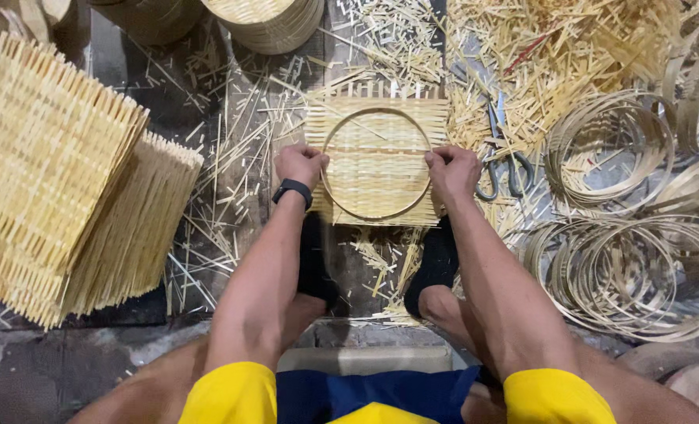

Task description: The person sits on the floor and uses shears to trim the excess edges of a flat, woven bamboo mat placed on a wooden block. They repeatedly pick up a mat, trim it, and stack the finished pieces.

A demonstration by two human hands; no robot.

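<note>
A square woven bamboo mat (377, 153) lies on the floor in front of me, with a thin round bamboo hoop (376, 110) resting on top of it. My left hand (301, 164), with a black band on the wrist, grips the hoop's left side. On the opposite side, my right hand (453, 169) pinches the hoop's right edge against the mat. My two feet in black socks (437, 263) sit just below the mat's near edge.
Two tall stacks of woven mats (67, 180) stand at the left. Several loose bamboo hoops (624, 267) pile up at the right. Scissors (502, 169) lie beside my right hand. Bamboo offcuts (538, 55) litter the floor; finished round pieces (271, 20) sit at the top.
</note>
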